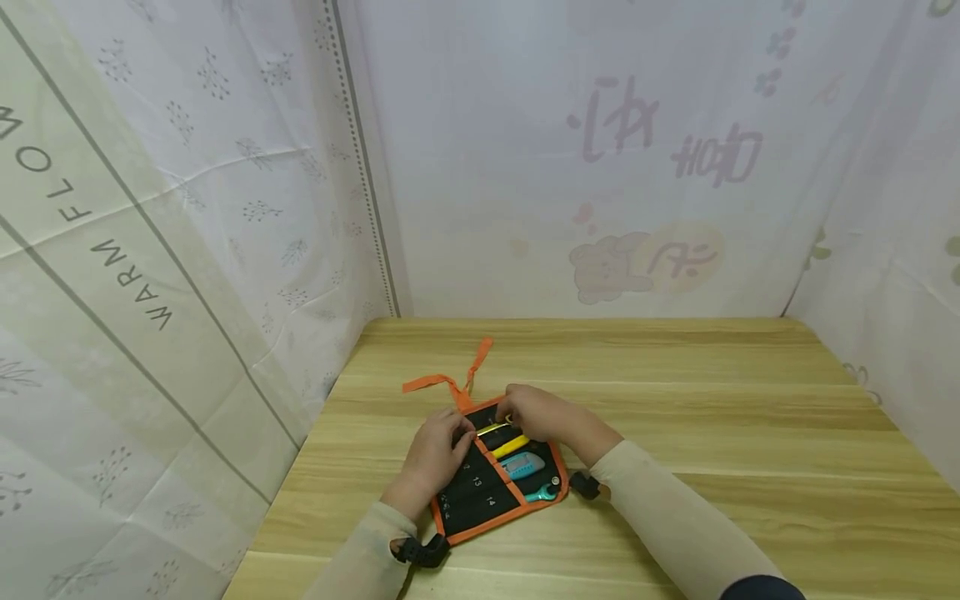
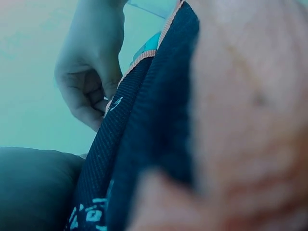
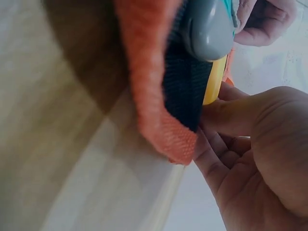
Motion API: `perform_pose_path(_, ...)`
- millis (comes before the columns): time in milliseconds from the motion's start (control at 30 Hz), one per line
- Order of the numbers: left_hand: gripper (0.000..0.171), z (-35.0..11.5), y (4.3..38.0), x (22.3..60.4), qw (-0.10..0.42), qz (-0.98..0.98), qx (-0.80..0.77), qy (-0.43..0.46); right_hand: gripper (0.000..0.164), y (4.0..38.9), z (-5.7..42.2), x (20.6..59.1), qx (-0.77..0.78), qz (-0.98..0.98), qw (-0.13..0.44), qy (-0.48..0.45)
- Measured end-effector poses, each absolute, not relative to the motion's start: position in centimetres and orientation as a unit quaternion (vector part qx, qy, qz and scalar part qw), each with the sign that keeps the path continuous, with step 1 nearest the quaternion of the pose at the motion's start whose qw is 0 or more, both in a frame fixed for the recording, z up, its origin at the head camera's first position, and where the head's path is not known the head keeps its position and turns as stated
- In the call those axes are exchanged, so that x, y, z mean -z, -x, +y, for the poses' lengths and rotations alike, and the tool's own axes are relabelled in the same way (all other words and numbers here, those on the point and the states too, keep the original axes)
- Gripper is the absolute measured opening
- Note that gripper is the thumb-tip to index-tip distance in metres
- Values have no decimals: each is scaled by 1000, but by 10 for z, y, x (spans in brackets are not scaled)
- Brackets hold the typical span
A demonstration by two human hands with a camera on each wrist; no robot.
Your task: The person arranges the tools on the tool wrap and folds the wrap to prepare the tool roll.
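Note:
A black fabric tool pouch [image 1: 480, 507] with orange edging lies unrolled on the table, numbers printed on its pockets. My left hand [image 1: 435, 454] grips the pouch at its left side, thumb and forefinger at the orange pocket edge. At the upper right side, my right hand [image 1: 534, 412] pinches a slim yellow tool [image 1: 492, 429], whose kind is partly hidden by the fingers. Below it in the pockets sit a yellow-handled tool [image 1: 512, 447], a teal utility knife [image 1: 522, 465] and a teal wrench [image 1: 542, 493]. The right wrist view shows my right fingers [image 3: 231, 118] against the pouch's edge.
Orange tie straps [image 1: 457, 385] spread from the pouch's far edge across the wooden table [image 1: 675, 375]. Printed fabric curtains [image 1: 480, 167] hang behind and on both sides. Black wrist cameras [image 1: 423, 552] sit close to the pouch's near corners.

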State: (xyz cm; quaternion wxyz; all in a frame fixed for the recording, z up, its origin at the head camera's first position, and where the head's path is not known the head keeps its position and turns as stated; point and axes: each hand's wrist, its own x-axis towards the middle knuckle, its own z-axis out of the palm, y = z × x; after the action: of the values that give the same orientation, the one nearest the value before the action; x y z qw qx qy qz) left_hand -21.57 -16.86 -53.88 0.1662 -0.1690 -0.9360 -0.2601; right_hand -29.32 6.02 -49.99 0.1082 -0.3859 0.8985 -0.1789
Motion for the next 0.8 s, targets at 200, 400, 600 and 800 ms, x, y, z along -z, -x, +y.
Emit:
perform_pose_path(200, 7, -170, 212, 535, 169, -940, 246, 163, 30, 296, 73, 506, 210, 898, 111, 370)
perform_pose_path(400, 9, -174, 207, 531, 159, -945, 239, 157, 29, 292, 93, 501, 226, 895, 96, 372)
perform_pose_path(600, 8, -177, 198, 525, 128, -950, 238, 155, 22, 281, 110, 498, 244, 885, 104, 382)
perform_pose_path(800, 12, -183, 181, 514, 109, -953, 235, 155, 17, 275, 119, 494, 251, 874, 106, 403)
